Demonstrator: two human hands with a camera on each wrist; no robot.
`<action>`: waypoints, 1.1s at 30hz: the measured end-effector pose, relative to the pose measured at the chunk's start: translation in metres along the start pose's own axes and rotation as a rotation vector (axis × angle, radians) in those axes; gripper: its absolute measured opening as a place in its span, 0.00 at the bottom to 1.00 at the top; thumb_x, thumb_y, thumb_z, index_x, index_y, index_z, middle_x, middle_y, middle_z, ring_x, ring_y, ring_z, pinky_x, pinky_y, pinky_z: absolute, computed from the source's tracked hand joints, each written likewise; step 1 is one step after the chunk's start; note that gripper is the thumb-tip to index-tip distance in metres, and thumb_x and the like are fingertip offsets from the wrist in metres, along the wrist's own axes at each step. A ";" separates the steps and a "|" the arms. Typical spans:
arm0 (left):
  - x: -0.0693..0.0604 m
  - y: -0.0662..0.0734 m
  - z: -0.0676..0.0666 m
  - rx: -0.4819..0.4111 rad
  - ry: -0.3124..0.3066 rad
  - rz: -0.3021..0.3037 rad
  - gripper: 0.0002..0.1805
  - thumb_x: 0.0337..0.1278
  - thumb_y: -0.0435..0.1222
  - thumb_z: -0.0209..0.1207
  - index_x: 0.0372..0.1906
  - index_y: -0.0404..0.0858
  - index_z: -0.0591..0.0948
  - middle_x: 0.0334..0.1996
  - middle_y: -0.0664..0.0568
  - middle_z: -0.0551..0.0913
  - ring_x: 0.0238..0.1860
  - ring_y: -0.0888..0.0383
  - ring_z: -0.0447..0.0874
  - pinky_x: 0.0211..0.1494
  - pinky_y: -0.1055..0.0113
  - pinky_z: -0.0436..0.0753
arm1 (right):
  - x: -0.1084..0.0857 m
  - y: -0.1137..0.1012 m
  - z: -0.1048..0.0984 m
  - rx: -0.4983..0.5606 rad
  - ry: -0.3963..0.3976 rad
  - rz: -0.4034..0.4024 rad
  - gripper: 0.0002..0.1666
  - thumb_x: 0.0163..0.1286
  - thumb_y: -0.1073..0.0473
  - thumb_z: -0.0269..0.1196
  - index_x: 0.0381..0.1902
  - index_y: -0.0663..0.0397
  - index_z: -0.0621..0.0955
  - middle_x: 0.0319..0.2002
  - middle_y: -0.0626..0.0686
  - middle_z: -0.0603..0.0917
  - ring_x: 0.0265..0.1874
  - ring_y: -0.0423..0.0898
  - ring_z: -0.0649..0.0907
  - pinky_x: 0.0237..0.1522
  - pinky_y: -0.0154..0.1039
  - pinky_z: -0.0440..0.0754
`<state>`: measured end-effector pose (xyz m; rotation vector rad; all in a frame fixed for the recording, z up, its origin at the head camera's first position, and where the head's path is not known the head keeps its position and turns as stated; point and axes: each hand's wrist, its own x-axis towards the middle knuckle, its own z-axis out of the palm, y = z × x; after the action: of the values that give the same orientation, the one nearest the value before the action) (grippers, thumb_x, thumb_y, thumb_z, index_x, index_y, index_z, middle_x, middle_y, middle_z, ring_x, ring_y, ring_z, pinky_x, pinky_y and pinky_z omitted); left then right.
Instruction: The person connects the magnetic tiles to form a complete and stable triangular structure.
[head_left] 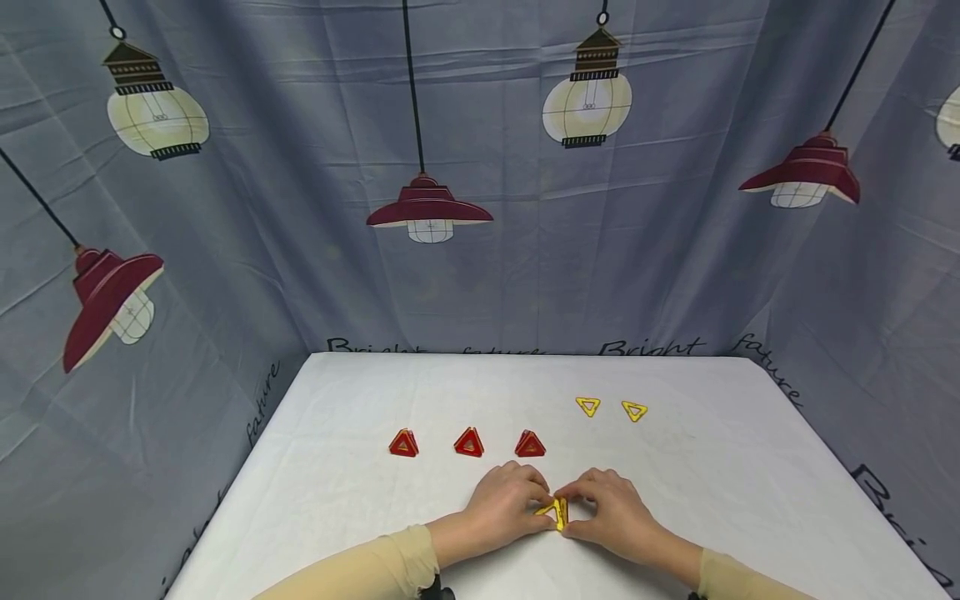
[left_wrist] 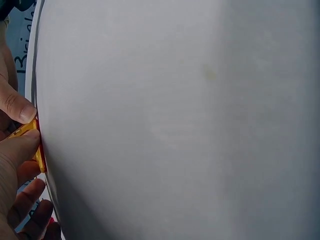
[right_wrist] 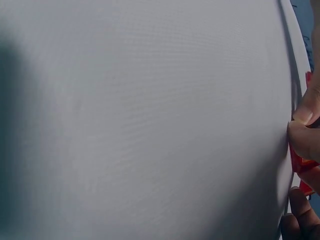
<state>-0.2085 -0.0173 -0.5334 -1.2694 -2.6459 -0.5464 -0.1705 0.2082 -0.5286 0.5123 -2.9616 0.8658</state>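
Near the front of the table, my left hand (head_left: 508, 504) pinches a yellow triangular frame (head_left: 545, 510) between thumb and fingers. Facing it, my right hand (head_left: 618, 515) pinches a second yellow triangular piece (head_left: 564, 513), held upright. The two pieces meet or nearly meet at an edge; fingertips partly cover them. In the left wrist view, the yellow piece (left_wrist: 40, 161) shows a thin red edge. The right wrist view has a red face (right_wrist: 296, 162) beneath the fingers. Two more yellow triangular frames (head_left: 588, 406) (head_left: 634, 411) lie flat farther back to the right.
Three red triangular shapes, looking like small pyramids, stand in a row left of centre: one at left (head_left: 403, 443), one in the middle (head_left: 468, 442), one at right (head_left: 530, 444). A white cloth covers the table (head_left: 337, 492). Grey curtains with printed lamps (head_left: 430, 204) surround it.
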 end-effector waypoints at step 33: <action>0.058 0.036 0.028 0.038 -0.049 -0.006 0.15 0.57 0.55 0.71 0.45 0.55 0.92 0.43 0.67 0.81 0.39 0.70 0.72 0.38 0.77 0.67 | -0.020 0.062 -0.037 0.033 -0.050 0.093 0.27 0.53 0.40 0.79 0.52 0.29 0.87 0.41 0.32 0.78 0.44 0.40 0.74 0.47 0.48 0.68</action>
<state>-0.2167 0.0560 -0.5331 -1.2798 -2.6871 -0.4698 -0.1737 0.2827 -0.5316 0.4053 -3.0436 0.9240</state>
